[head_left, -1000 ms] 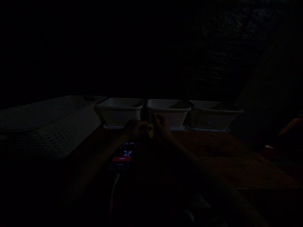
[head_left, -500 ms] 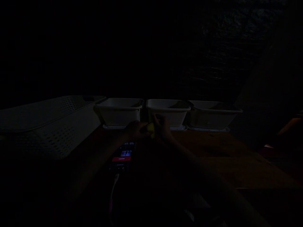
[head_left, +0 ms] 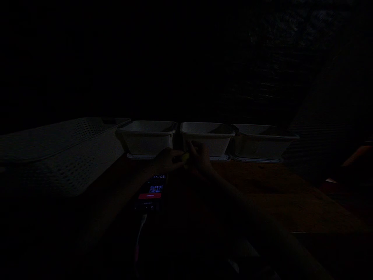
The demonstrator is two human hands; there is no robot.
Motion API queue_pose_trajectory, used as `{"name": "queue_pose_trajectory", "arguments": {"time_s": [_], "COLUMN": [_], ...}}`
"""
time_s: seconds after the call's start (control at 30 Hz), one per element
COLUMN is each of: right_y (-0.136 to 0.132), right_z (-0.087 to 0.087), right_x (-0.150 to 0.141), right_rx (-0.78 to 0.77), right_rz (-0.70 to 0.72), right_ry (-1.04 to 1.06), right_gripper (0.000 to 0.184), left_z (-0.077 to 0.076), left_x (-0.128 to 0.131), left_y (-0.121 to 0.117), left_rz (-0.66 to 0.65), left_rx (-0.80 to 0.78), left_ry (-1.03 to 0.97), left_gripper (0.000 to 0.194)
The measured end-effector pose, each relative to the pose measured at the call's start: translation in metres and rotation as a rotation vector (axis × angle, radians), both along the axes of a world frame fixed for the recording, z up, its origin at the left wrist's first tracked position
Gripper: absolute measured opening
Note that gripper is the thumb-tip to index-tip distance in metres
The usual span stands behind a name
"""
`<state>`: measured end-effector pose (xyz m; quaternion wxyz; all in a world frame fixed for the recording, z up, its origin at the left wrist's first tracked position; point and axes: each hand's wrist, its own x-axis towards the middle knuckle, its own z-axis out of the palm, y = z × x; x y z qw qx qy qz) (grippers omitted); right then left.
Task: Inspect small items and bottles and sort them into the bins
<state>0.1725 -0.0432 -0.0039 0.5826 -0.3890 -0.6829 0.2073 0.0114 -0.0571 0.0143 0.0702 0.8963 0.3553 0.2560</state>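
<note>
The view is very dark. My left hand (head_left: 166, 159) and my right hand (head_left: 199, 155) meet in front of the middle white tub (head_left: 208, 144). Between their fingers is a small yellow-green piece (head_left: 185, 156), whose kind I cannot make out. Both hands are closed on it, the left from one side and the right from the other. Below my left hand a lit phone (head_left: 150, 194) lies on the wooden table (head_left: 262, 190), with a white cable (head_left: 141, 227) plugged into its near end.
A white perforated basket (head_left: 96, 167) stands at the left. Beside the middle tub are a left white tub (head_left: 150, 144) and a right white tub (head_left: 262, 147), in a row on pale bases. At the far right, part of another person's arm (head_left: 357, 157) shows dimly.
Less of the yellow-green piece shows between my fingers now. My left fingers have shifted slightly around it; the tubs, basket and phone stay where they were.
</note>
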Motion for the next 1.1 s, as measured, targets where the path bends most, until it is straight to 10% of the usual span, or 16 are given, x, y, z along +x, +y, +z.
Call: {"name": "queue_pose_trajectory", "arguments": {"time_s": [0.67,0.9,1.1], "right_y": [-0.015,-0.013,-0.01], "right_z": [0.018,0.019,0.016], "right_x": [0.011,0.012,0.011], "right_rx": [0.229,0.144,0.034], "right_rz": [-0.147,-0.247,-0.324], "right_ry": [-0.585,-0.613,-0.625], "right_gripper": [0.039,0.05,0.057], "left_z": [-0.004,-0.002,-0.003], "left_x": [-0.01,-0.008,-0.007], "left_y": [0.01,0.01,0.014], "left_rz": [0.191,0.098,-0.008], "left_rx": [0.13,0.23,-0.013], "left_ry": [0.157,-0.077,-0.351], "left_gripper": [0.026,0.026,0.031]}}
